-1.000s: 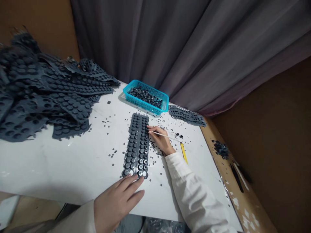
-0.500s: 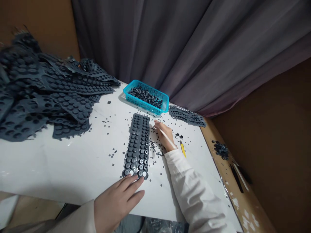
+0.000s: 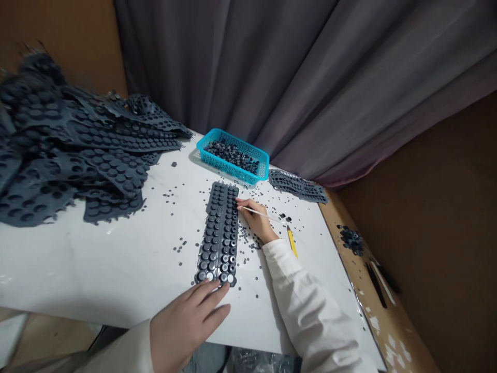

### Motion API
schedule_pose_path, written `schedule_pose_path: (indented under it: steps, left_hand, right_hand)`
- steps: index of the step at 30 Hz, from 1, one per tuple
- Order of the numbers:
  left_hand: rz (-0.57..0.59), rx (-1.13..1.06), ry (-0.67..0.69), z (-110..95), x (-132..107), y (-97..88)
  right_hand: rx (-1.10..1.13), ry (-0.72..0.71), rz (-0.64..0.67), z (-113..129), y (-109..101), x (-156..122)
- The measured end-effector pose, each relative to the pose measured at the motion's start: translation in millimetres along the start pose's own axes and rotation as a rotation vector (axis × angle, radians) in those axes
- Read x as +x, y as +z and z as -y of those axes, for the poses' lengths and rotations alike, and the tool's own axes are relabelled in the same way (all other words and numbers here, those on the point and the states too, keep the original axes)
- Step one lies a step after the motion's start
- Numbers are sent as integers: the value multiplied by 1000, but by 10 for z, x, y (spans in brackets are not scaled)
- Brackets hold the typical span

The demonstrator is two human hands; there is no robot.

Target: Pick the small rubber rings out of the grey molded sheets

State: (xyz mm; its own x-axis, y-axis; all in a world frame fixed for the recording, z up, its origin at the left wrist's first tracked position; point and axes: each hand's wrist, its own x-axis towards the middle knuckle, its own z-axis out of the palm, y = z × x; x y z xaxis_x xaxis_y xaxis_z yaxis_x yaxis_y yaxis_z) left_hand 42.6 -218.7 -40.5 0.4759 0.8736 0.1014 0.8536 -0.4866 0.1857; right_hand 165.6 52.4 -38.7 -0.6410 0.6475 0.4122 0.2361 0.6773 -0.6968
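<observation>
A dark rubber sheet (image 3: 219, 228) with rows of round raised caps lies lengthwise in front of me on the white table. My left hand (image 3: 194, 316) rests at its near end, fingers stretched out, fingertips touching the lowest caps. My right hand (image 3: 254, 217) is closed in a pinch round a thin white stick (image 3: 262, 213), at the sheet's right edge near its far end. The fingertips meet the outer row of caps there; the stick's working tip is hidden by them. Small dark discs (image 3: 248, 238) lie scattered under and beside this hand.
A blue basket (image 3: 233, 168) of small dark pieces stands at the back. Heaped rubber sheets (image 3: 77, 145) cover the left side. A punched strip (image 3: 298, 186) lies right of the basket, a yellow-handled tool (image 3: 292, 242) beside my right wrist. Dark pieces (image 3: 351, 240) sit on the right ledge.
My right hand has moved left to the sheet's edge, and the white stick has swung from steep to nearly level. My left hand has stayed in place.
</observation>
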Motion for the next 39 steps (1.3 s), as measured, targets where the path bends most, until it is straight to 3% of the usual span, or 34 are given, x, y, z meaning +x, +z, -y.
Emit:
schedule_pose_path:
  steps: [5, 9, 13, 17, 21, 32, 39]
  left_hand:
    - [-25, -16, 2, 5, -2, 0]
    - [-47, -29, -1, 5, 2, -28]
    - [-74, -12, 4, 6, 10, -35]
    - [-151, -22, 7, 20, 16, 13]
    - [-237, -14, 28, 27, 19, 29]
    - [-180, -22, 2, 10, 28, -87]
    - [-148, -25, -1, 8, 15, -59]
  right_hand:
    - [-170, -74, 76, -56, -101, 50]
    - [-285, -66, -50, -146, -196, 132]
    - [-179, -29, -158, -158, -197, 138]
    - [-24, 33, -85, -104, -113, 78]
    - [-4, 61, -25, -84, -63, 65]
    - [-181, -80, 22, -82, -87, 65]
    - [-348, -183, 145, -173, -208, 220]
